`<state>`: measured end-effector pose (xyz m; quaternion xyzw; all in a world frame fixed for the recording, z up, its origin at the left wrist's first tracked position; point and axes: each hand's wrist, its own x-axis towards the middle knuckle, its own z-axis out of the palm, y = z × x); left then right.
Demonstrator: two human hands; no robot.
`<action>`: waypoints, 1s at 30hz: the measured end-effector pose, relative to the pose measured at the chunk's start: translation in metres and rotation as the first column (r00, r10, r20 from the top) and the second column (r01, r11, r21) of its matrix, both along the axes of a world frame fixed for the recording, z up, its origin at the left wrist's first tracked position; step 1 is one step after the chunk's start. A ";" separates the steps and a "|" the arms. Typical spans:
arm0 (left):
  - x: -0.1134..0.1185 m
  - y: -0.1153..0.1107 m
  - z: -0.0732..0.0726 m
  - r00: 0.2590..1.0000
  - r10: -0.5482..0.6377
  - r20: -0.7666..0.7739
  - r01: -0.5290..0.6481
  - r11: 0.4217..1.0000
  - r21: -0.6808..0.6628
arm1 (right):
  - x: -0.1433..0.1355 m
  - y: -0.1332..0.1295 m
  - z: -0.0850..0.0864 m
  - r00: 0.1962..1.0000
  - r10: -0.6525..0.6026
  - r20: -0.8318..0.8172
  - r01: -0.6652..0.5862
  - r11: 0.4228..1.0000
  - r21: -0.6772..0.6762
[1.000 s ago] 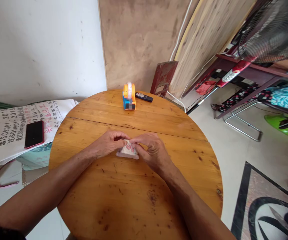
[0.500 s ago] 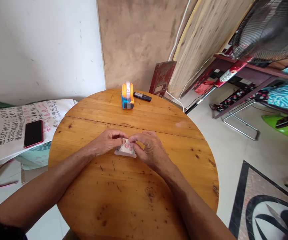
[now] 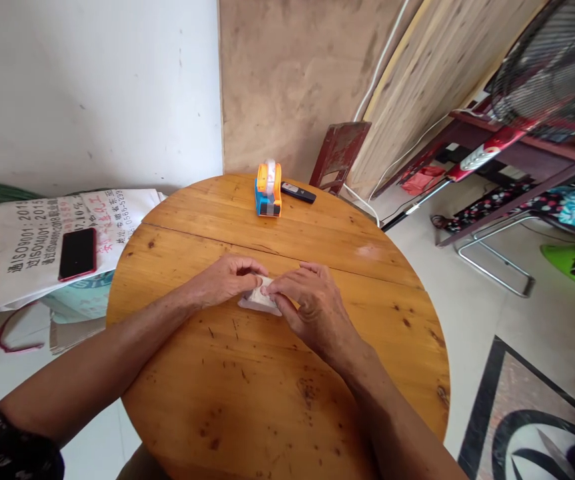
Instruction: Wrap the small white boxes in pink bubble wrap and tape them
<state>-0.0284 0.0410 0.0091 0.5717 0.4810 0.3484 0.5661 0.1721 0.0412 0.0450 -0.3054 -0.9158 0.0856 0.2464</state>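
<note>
A small white packet in a clear wrapper [image 3: 259, 304] lies on the round wooden table [image 3: 247, 400], in front of me. My left hand [image 3: 230, 281] holds its upper left side, the thumb on top and the fingers curled behind. My right hand [image 3: 312, 300] reaches in from the right, its index fingertip pressing on the packet's upper face and the thumb at the right edge. The hands hide part of the packet's sides and back.
A blue and orange tape dispenser [image 3: 268, 190] stands at the table's far edge beside a black remote [image 3: 298, 193]. Left of the table, a phone [image 3: 78, 254] rests on a printed white sack [image 3: 132, 207]. A chair [image 3: 340, 153] and a fan [image 3: 557, 67] stand beyond; a person sits at right.
The view has shifted, so everything sits farther right in the picture. My right index finger has moved inward over the packet's face, covering the red print seen before.
</note>
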 end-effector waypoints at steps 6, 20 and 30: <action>0.002 0.001 -0.001 1.000 -0.007 0.006 0.007 1.000 -0.019 | 0.001 0.000 0.001 1.000 0.016 0.010 -0.016 1.000 -0.001; 0.001 0.002 -0.005 0.999 -0.022 0.034 0.022 1.000 0.012 | 0.000 0.000 0.001 0.999 0.037 0.018 -0.036 0.999 -0.019; 0.002 -0.002 0.005 0.999 -0.041 0.020 0.042 0.999 -0.015 | -0.002 0.003 -0.004 0.999 -0.030 -0.026 0.028 0.998 -0.047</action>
